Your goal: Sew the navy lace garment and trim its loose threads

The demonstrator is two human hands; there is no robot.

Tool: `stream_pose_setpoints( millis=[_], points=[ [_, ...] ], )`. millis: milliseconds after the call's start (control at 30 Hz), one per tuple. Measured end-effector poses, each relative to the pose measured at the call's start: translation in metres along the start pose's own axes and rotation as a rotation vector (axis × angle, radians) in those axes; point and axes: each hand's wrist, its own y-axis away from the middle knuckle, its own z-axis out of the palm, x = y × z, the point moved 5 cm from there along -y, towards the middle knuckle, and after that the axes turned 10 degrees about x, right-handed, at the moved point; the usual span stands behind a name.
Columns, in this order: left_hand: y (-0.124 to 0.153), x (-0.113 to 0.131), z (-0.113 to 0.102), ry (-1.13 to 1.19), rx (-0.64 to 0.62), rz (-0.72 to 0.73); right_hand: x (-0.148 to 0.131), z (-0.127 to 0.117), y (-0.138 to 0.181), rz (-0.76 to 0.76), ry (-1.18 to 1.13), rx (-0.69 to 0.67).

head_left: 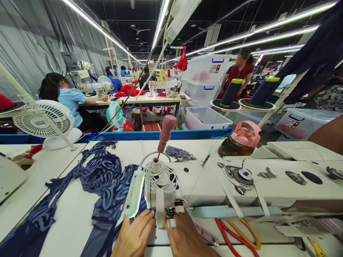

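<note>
Both hands lie flat at the needle end of the sewing machine (241, 185), fingers extended, not closed around anything. Left hand (135, 235) presses on the near edge of the navy lace fabric (107, 189); right hand (187, 239) sits just beside it, on the other side of the presser foot (171, 217), its fingertips reaching up to the foot. Whether fabric also lies under the right palm cannot be told.

From the grip, the fabric runs away to the left and far-left, a long strip across the white table (69, 221); its long axis is diagonal, and one end trails off past the near-left corner. The left hand is the nearer one to the bulk of it.

Directly beyond the fingers stands the machine head with a coiled white cord (160, 173) and a pink-handled tool (166, 132) upright on top. Right of the grip lie scissors (235, 235) with red and orange handles, near but not touching.

Containers: far right of the grip, a pink-lidded bottle (241, 141) holds dark liquid. Beyond the table, clear plastic bins (206, 117) hold reddish pieces; contents are otherwise unclear. A white fan (43, 123) stands far left.
</note>
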Motion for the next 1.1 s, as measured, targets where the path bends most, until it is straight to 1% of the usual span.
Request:
stream_pose_setpoints(
  millis=[33, 100, 133, 167, 233, 300, 333, 433, 467, 600, 700, 800, 900, 1000, 1067, 1100],
  points=[
    [0.002, -0.004, 0.000, 0.035, -0.073, 0.030, -0.001, 0.002, 0.001, -0.039, 0.017, 0.017],
    [0.008, -0.011, 0.000, 0.074, -0.210, 0.104, -0.001, 0.003, 0.004, -0.092, 0.053, 0.102],
    [0.009, -0.013, -0.001, 0.079, -0.224, 0.121, 0.000, 0.004, 0.005, -0.099, 0.067, 0.143],
    [0.011, -0.014, -0.001, 0.081, -0.219, 0.118, 0.000, 0.006, 0.007, -0.096, 0.073, 0.155],
    [0.010, -0.016, -0.002, 0.088, -0.127, 0.043, 0.001, 0.010, 0.011, -0.075, 0.079, 0.136],
    [0.008, -0.017, 0.000, 0.128, -0.088, -0.020, 0.001, 0.010, 0.012, -0.052, 0.089, 0.143],
    [0.005, -0.016, 0.002, 0.155, -0.103, -0.038, 0.001, 0.009, 0.012, -0.042, 0.100, 0.154],
    [-0.004, -0.020, 0.007, 0.190, -0.228, -0.091, 0.001, 0.004, 0.009, -0.039, 0.131, 0.164],
    [-0.008, -0.023, 0.008, 0.184, -0.250, -0.113, 0.001, 0.002, 0.007, -0.044, 0.134, 0.167],
    [-0.013, -0.033, 0.009, 0.189, -0.241, -0.186, 0.000, -0.007, 0.005, -0.013, 0.129, 0.194],
    [-0.008, -0.040, 0.018, 0.194, -0.248, -0.242, 0.000, -0.006, 0.007, 0.045, 0.148, 0.144],
    [-0.007, -0.046, 0.023, 0.181, -0.230, -0.279, 0.000, -0.006, 0.009, 0.078, 0.134, 0.164],
    [-0.008, -0.048, 0.014, 0.185, -0.226, -0.281, 0.002, -0.006, 0.010, 0.076, 0.086, 0.169],
    [0.005, -0.047, -0.008, 0.201, -0.211, -0.291, 0.000, -0.009, 0.011, 0.019, 0.074, 0.176],
    [0.024, -0.038, -0.026, 0.199, -0.130, -0.216, -0.008, -0.014, 0.008, -0.057, 0.049, 0.184],
    [0.035, -0.032, -0.035, 0.171, -0.061, -0.152, -0.016, -0.015, 0.004, -0.117, 0.010, 0.182]
  ],
)
